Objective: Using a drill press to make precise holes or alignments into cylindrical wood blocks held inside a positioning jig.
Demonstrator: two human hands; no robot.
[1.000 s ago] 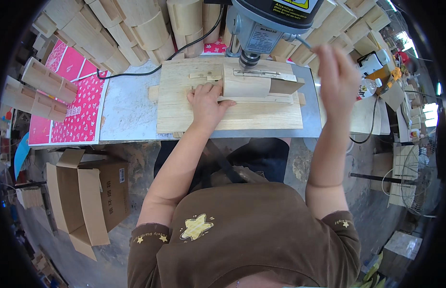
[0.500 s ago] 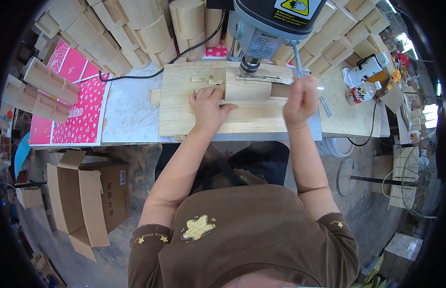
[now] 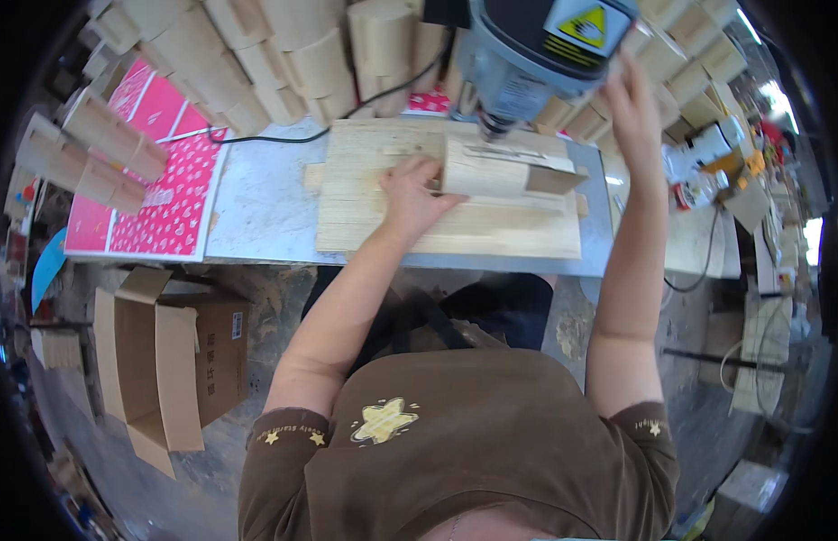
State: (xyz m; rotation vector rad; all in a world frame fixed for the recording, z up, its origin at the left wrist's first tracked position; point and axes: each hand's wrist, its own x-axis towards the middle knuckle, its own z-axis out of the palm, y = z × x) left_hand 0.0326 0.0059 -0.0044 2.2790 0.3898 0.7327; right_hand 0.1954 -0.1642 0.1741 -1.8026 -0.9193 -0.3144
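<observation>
A pale, rounded wooden piece with a slot on top lies on a flat wooden board beneath a bench drill. My left hand is closed against the left end of this piece, with the thumb reaching along its near side. The drill chuck is just over the slot; whether it touches the wood I cannot tell. Raised at the right side of the drill head is my right hand, its fingers blurred and partly hidden. The drill's lever is not visible now.
Stacks of similar wooden pieces stand behind the board, others at the left on a pink patterned sheet. A black cable crosses the table. Bottles stand at the right. An open cardboard box sits on the floor.
My right hand has moved up and to the right, from the lever in front of the drill to beside its head. My left hand stays at the wooden piece. The whole view has shifted slightly.
</observation>
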